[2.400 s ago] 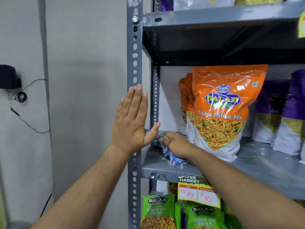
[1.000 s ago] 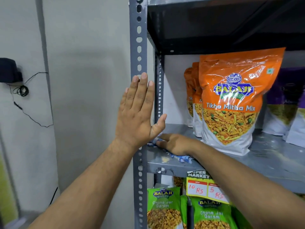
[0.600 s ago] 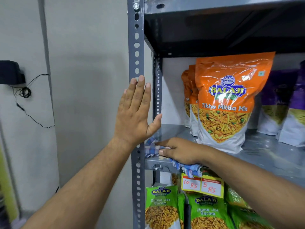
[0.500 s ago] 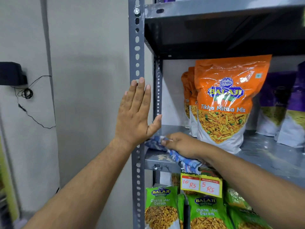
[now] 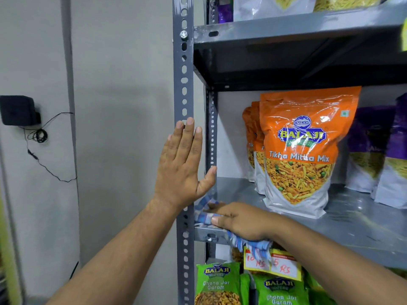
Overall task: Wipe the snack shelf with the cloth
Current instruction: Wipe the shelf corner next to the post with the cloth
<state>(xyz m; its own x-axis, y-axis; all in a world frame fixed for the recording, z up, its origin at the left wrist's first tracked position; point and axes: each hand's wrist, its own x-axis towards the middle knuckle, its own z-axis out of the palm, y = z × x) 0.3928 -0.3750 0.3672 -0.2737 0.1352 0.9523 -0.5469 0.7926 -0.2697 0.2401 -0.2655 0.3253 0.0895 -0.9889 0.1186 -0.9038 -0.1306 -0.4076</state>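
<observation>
The grey metal snack shelf (image 5: 356, 225) runs from the slotted upright post (image 5: 184, 84) to the right. My right hand (image 5: 240, 221) presses a blue-and-white checked cloth (image 5: 203, 216) onto the shelf's front left corner; part of the cloth hangs over the front edge. My left hand (image 5: 181, 164) lies flat against the post, fingers straight and together, holding nothing. Orange Tikha Mitha Mix bags (image 5: 301, 150) stand upright on the shelf just behind and to the right of my right hand.
Purple snack bags (image 5: 378, 150) stand at the shelf's far right. Green Chana Jor Garam bags (image 5: 217, 282) and yellow price tags (image 5: 273, 263) sit below. Another shelf (image 5: 286, 27) hangs overhead. A grey wall with a black box (image 5: 18, 110) and wire is left.
My right hand with the cloth has slid toward the shelf's front left corner, after going back and forth along the front edge. My left hand has stayed on the post.
</observation>
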